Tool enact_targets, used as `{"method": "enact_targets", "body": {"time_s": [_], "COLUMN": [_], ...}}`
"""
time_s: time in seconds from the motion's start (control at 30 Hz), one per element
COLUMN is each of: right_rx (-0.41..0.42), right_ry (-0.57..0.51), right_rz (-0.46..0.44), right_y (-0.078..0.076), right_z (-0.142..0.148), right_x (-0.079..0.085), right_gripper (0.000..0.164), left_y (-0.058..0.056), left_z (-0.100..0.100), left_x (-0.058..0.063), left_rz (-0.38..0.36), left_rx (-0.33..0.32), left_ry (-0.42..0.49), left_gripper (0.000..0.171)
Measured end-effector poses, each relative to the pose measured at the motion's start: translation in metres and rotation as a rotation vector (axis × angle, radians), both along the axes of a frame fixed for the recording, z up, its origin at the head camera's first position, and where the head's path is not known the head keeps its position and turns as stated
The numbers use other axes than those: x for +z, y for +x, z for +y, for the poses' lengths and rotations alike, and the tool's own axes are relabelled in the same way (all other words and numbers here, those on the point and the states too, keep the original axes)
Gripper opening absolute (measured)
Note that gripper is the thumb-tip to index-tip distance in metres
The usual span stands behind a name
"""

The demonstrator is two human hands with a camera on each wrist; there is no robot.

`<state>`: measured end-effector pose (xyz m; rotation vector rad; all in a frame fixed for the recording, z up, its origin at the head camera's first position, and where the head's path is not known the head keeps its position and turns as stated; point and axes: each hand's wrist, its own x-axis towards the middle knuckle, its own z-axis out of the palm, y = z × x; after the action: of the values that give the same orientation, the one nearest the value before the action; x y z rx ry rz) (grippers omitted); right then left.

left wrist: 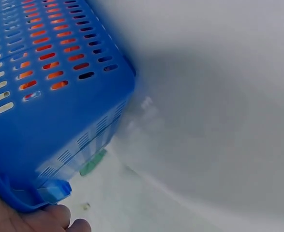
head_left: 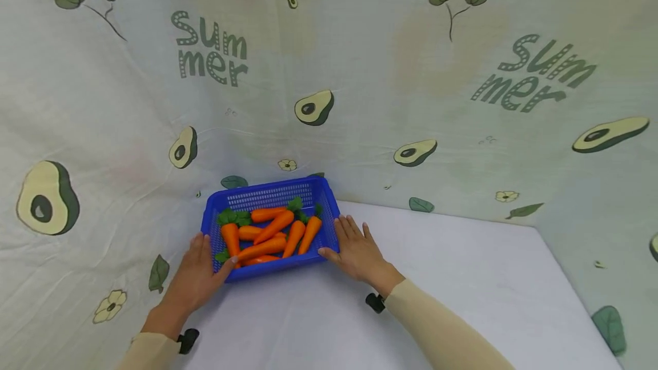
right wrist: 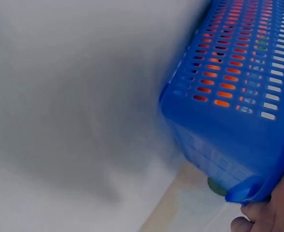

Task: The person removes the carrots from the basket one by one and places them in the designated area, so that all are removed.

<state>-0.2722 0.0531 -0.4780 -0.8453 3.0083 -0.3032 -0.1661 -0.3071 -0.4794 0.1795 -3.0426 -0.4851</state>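
A blue plastic basket [head_left: 272,267] with slotted walls stands against the cloth backdrop, holding several orange carrots [head_left: 263,249] with green tops. My left hand [head_left: 192,278] holds its left front corner, thumb over the rim and fingers along the outer side. At the right front corner, my right hand [head_left: 360,253] holds the rim the same way. From below, the left wrist view shows fingertips [left wrist: 79,225] beside the rim of the basket [left wrist: 59,116]. In the right wrist view, fingertips [right wrist: 241,224] lie by the rim too; the thumbs are hidden in both wrist views.
A white surface [head_left: 437,278] spreads in front and to the right of the basket. Cloth [head_left: 360,61] printed with avocados, leaves and lettering rises behind it and along the left. Each wrist carries a small black device [head_left: 376,302].
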Motion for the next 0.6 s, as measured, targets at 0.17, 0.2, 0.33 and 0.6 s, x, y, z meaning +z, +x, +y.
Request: {"method": "enact_targets", "body": {"time_s": [0.17,0.2,0.33,0.6], "right_rx": [-0.046,-0.056,-0.086,-0.176], "right_ry": [-0.017,-0.013,-0.026,-0.065], "right_rz": [0.046,0.053,0.064,0.083], "right_y": [0.012,0.014,0.023,0.044], "right_z": [0.02,0.024,0.039,0.075], "right_x": [-0.007,-0.008,-0.01,-0.012], "right_gripper": [0.094,0.094,0.093,0.093], "left_y": [-0.01,-0.012,-0.02,-0.035], "left_z": [0.014,0.017,0.027,0.055], "left_x": [-0.002,-0.002,-0.003,-0.006], "left_rz": [-0.006,-0.009,-0.017,0.001], "left_rx": [-0.039,-0.046,-0.075,-0.166], "left_ry": [-0.012,-0.013,-0.019,-0.054], "left_gripper": [0.11,0.11,0.111,0.11]}}
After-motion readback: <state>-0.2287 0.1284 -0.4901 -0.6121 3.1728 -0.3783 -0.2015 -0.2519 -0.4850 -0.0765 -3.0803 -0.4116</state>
